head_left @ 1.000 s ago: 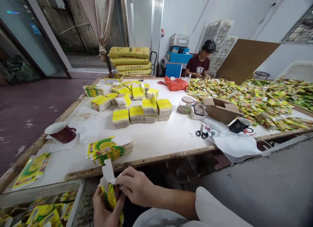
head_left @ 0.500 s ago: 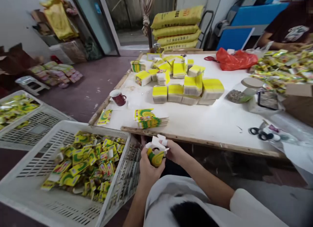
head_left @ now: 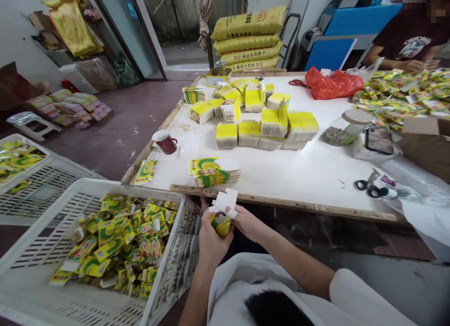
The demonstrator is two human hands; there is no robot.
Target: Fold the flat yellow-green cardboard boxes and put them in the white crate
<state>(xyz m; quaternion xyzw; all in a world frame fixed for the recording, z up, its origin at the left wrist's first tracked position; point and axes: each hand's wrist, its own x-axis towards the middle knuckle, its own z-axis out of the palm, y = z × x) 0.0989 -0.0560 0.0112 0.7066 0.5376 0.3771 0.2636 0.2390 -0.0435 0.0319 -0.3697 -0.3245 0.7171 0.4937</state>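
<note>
My left hand (head_left: 210, 239) is wrapped round a small yellow and green carton (head_left: 221, 223) held below the table's front edge. Its white top flaps (head_left: 225, 202) stand open. My right hand (head_left: 248, 222) pinches a flap at the carton's right side. Just beyond, on the table, lies a fanned stack of flat green and yellow carton blanks (head_left: 211, 172). To my left a white plastic crate (head_left: 42, 241) holds several folded cartons (head_left: 123, 237) of the same kind.
Banded yellow stacks (head_left: 267, 124) sit mid-table, with a dark red mug (head_left: 165, 142), scissors (head_left: 367, 187), a red bag (head_left: 332, 85) and a jar (head_left: 342, 129). Another person (head_left: 411, 40) sits at the far right by a heap of packets (head_left: 401, 94). A second crate (head_left: 21, 176) stands further left.
The view swung left and down, bringing the crate of cartons into sight. The carton in my hands has gone from a flat blank being opened to an upright box with open flaps.
</note>
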